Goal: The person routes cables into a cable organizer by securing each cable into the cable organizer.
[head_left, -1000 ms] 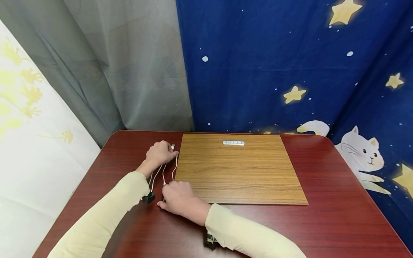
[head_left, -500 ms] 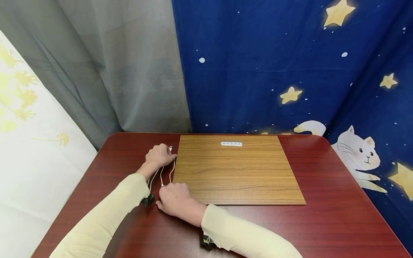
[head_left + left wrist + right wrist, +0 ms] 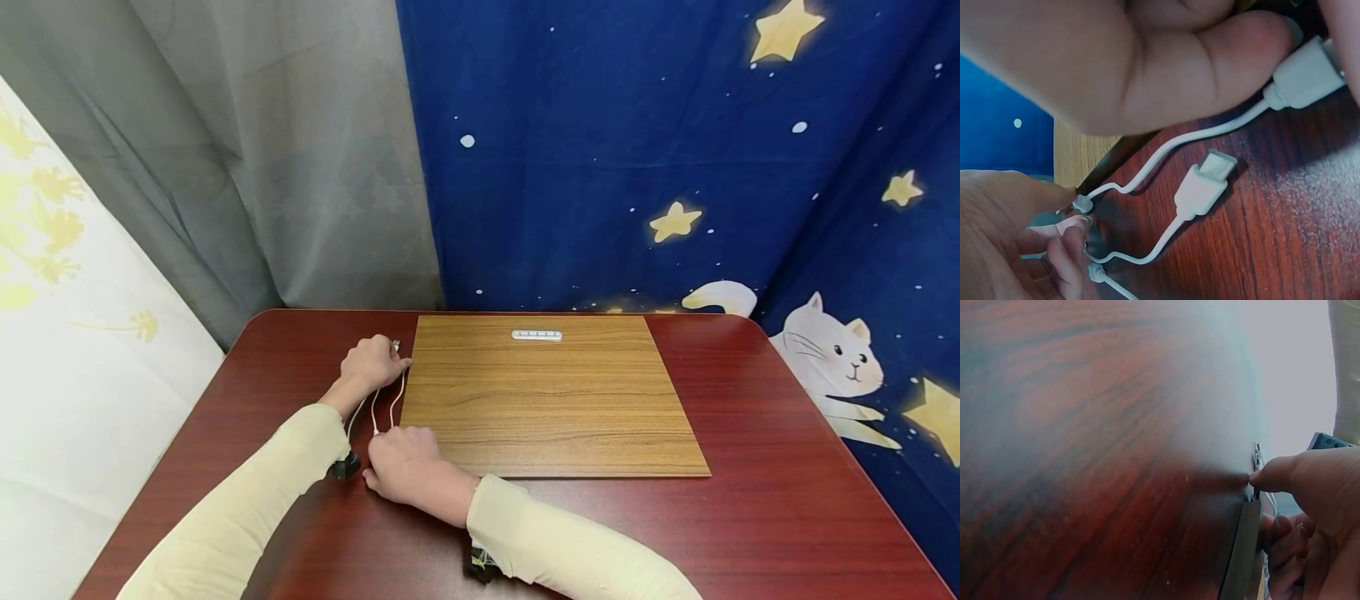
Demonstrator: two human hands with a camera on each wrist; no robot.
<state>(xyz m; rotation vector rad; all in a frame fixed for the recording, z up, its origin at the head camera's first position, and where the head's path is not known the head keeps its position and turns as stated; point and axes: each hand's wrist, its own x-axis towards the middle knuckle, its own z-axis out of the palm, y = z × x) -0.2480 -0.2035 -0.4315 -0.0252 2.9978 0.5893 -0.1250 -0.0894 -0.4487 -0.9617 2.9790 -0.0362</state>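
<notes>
My left hand (image 3: 369, 364) is at the board's left edge. In the left wrist view its thumb lies against a white cable plug (image 3: 1307, 76) at the right, pinching it against a finger partly cut off by the frame. A second white plug (image 3: 1202, 187) with a metal tip rests on the red-brown table. My right hand (image 3: 408, 463) is nearer, by the board's front left corner, with fingers curled. In the left wrist view its fingertips pinch the ends of the white cables (image 3: 1166, 147); most of what they hold is hidden. White cords (image 3: 374, 412) run between both hands.
A wood-grain board (image 3: 555, 408) lies on the red-brown table (image 3: 757, 517). Near its far edge sits a white oblong strip (image 3: 536, 335) with several segments. Grey (image 3: 337, 167) and blue star-patterned curtains (image 3: 585, 150) hang behind the table.
The head view has shifted slightly, so the whole scene sits a little further left. Both hands keep nearly the same places, and the cords between them have moved only slightly.
</notes>
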